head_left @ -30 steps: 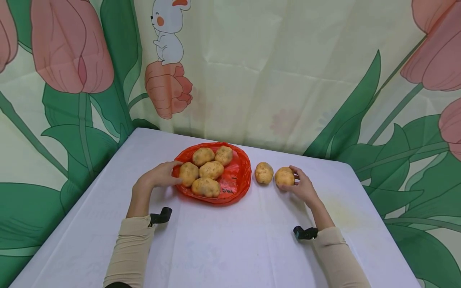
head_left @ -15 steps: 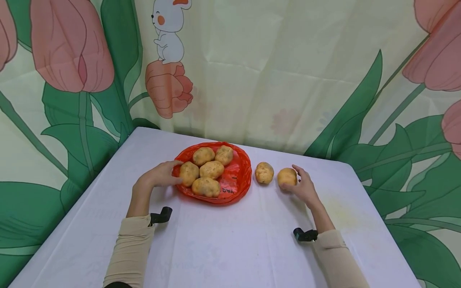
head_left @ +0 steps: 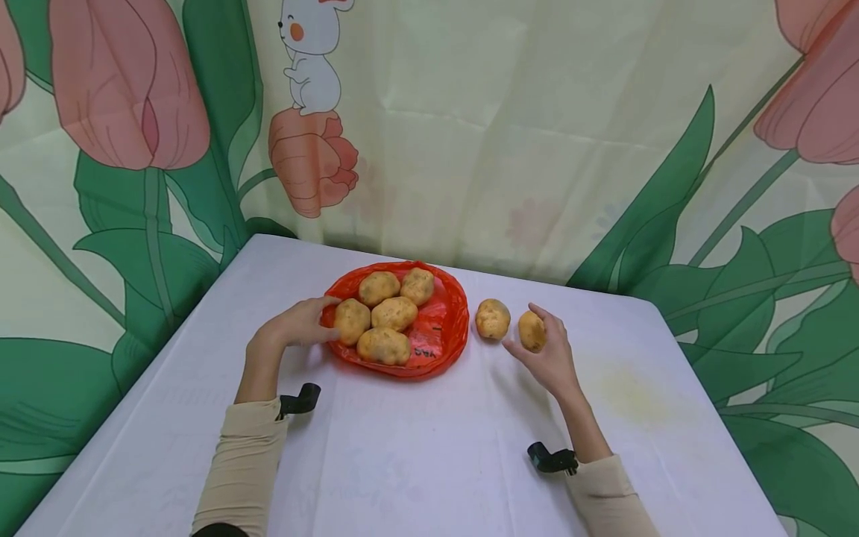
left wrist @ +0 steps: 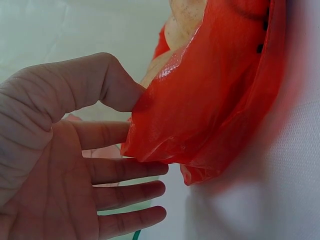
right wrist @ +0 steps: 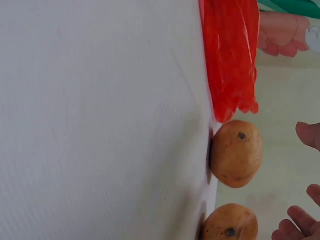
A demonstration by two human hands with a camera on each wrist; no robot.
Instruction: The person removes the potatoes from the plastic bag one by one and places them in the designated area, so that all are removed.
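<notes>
A red plastic bag (head_left: pixel 438 324), its rim rolled open into a round shape, sits on the table with several potatoes (head_left: pixel 394 315) inside. My left hand (head_left: pixel 298 326) pinches the bag's left rim between thumb and index finger, the other fingers stretched out below it in the left wrist view. Just right of the bag lies a loose potato (head_left: pixel 493 319). Farther right is a second loose potato (head_left: pixel 532 332), partly behind my right hand (head_left: pixel 552 359). That hand hovers with fingers spread. In the right wrist view, a gap shows between its fingertips (right wrist: pixel 303 220) and both potatoes.
A white cloth covers the table (head_left: pixel 416 455). Behind it hangs a curtain (head_left: pixel 470 134) printed with tulips and a rabbit. Small black wrist cameras sit on the left sleeve (head_left: pixel 248 447) and right sleeve (head_left: pixel 604 485).
My right hand has let go of the far-right potato, then lifted and shifted left over it. My left hand keeps its place on the bag's rim.
</notes>
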